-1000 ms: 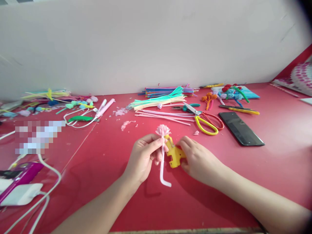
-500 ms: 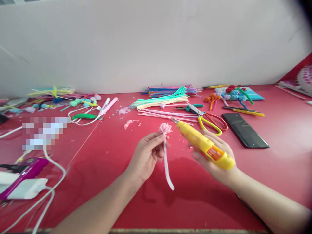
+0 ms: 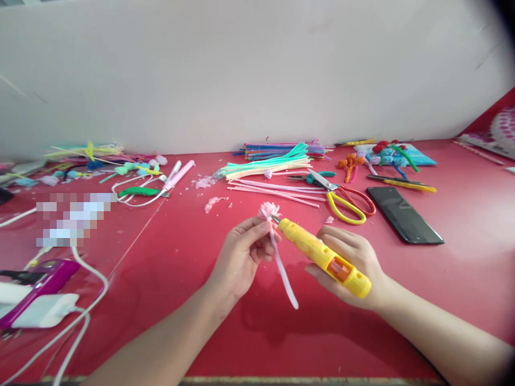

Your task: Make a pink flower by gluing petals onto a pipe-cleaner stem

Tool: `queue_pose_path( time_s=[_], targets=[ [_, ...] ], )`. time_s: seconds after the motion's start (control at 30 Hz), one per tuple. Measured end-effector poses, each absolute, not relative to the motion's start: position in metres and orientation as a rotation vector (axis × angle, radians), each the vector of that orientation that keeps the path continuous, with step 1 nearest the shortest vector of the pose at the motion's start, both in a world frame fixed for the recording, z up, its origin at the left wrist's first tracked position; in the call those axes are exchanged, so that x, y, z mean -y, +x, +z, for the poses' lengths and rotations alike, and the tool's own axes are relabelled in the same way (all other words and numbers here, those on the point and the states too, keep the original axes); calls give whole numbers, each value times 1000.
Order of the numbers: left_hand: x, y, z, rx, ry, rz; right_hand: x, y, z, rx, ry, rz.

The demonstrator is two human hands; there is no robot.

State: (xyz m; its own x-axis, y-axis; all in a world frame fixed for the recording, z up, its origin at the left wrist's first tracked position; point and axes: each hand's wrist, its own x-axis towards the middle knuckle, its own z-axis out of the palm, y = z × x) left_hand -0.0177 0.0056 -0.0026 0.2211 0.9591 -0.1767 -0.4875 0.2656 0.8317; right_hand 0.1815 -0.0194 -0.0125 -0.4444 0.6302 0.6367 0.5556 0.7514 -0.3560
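One left hand (image 3: 245, 252) and one right hand (image 3: 356, 262) — two hands. One flower (image 3: 269, 210), one glue gun (image 3: 308, 244), one phone (image 3: 404, 215), one pair of scissors (image 3: 323, 181), one pair of pliers (image 3: 326, 174), one green tool (image 3: 139, 191), one pink iron (image 3: 179, 176). Loose pink stems (image 3: 277, 186) — several, overlapping too closely to count.

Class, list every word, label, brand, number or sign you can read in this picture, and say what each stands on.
No text can be read.
Yellow glue gun: no legible lettering.
Phone: dark screen, nothing legible.
Blue packet: too small to read any print.
Pixelated patch at left: anything beneath is unreadable.
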Motion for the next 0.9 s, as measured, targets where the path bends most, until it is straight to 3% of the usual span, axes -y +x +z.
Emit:
queue_pose_path(
  time_s=[0.33,0.63,0.9],
  targets=[
    [-7,-18,-2,-852,820,1159,19,183,-13,2110,-823,107],
    [-3,-29,-8,-899,1683,1559,21,189,-3,1946,-831,25],
    [5,-32,-1,-1052,1741,1489,20,187,-2,1953,-777,23]
  ],
)
